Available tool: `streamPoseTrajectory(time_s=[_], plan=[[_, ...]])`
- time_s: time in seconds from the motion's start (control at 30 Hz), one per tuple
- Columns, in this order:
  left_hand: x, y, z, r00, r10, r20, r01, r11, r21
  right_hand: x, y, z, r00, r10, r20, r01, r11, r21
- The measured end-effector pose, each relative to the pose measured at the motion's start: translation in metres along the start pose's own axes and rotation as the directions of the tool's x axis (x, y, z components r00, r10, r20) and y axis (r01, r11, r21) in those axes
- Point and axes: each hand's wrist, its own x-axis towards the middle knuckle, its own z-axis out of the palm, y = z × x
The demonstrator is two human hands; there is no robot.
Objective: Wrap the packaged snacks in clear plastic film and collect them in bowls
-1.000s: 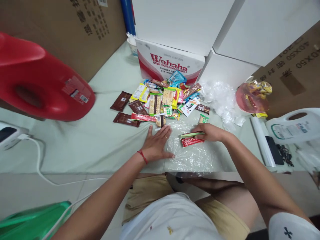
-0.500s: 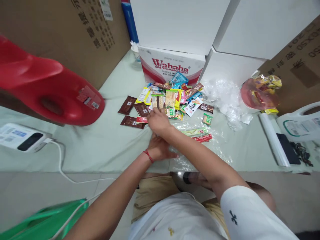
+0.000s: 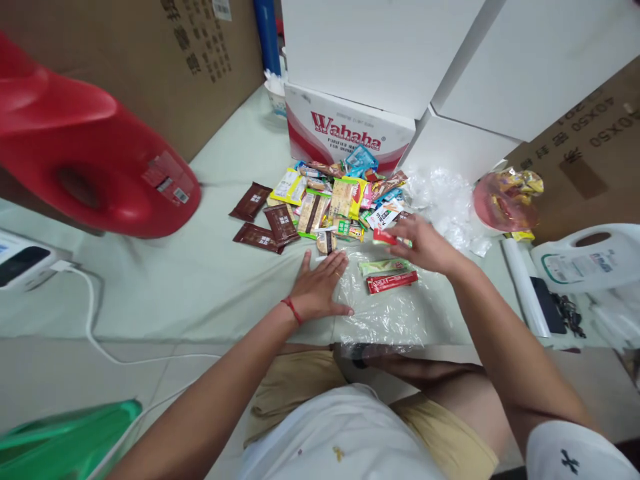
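My left hand lies flat with spread fingers on the table, its thumb side on the edge of a clear plastic bag. Between the fingers of my right hand is a small red snack packet, held above the bag's far side. A green stick packet and red stick packets lie on the bag. Beyond my hands is a heap of wrapped snacks, with brown packets at its left and a round wrapped biscuit in front.
A Wahaba-style printed carton reading "Wahaha" stands behind the heap. Crumpled clear plastic and a pink-lidded tub are at right. A red jug stands left, near a white device with a cable.
My right hand has moved from the front of the heap to the right, carrying the red packet. My left hand stays low and is now uncovered, fingers spread.
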Motion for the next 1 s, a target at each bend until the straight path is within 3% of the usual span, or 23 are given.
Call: streamPoseTrajectory(time_s=[0.1,0.2,0.53,0.67,0.77,0.87,1.0], plan=[[0.000,0.000,0.001,1.000,0.008,-0.011,-0.008,1.000,0.005,-0.015,0.008,0.024,0.976,0.033,0.214,-0.015,0.996,-0.086],[0.000,0.000,0.000,1.000,0.002,0.002,-0.002,1.000,0.007,-0.019,0.002,0.050,0.969,0.054,0.240,-0.032,0.995,-0.091],[0.002,0.005,-0.007,0.996,-0.048,0.070,0.045,0.998,0.042,-0.044,-0.025,0.091,0.973,0.222,0.062,-0.207,0.961,-0.184],[0.002,0.003,-0.009,0.997,-0.037,0.067,0.035,0.999,0.027,-0.062,-0.021,0.088,0.975,0.223,-0.016,-0.224,0.972,-0.069],[0.000,-0.002,-0.014,0.999,-0.023,0.044,0.024,0.999,-0.039,-0.090,-0.023,0.076,0.951,0.231,-0.207,-0.222,0.973,0.065],[-0.006,-0.004,-0.025,0.999,0.001,-0.042,-0.008,0.985,-0.173,-0.136,-0.031,0.063,0.894,0.285,-0.346,-0.230,0.954,0.192],[-0.031,0.013,-0.038,0.952,0.032,-0.304,-0.091,0.979,-0.180,-0.205,-0.040,0.065,0.888,0.353,-0.295,-0.300,0.930,0.211]])
